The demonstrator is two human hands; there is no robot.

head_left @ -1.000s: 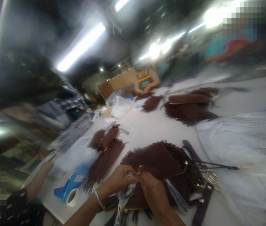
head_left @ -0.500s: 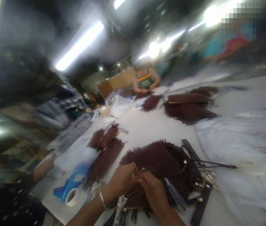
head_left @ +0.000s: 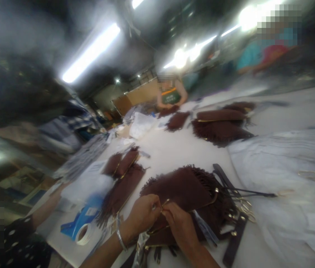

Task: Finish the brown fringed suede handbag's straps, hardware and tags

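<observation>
Dark-brown bag (head_left: 181, 186), fringed, gold-trimmed, left hand (head_left: 142, 214) and right hand (head_left: 182, 223), fingers (head_left: 171, 208) pinching small gold hardware (head_left: 165, 203)

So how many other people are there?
3: person in black, white-dotted clothing, left; person in orange-trimmed green top, far centre; person in teal and pink, far right. Blur may hide others.

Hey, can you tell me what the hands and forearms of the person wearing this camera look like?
Neither the left hand nor the right hand wears a glove, and no sleeve shows on the visible forearms. A shiny silver-coloured bangle circles the left wrist; none shows on the right. A glint by the left fingers might be a ring, but it's too blurred to tell.
</observation>
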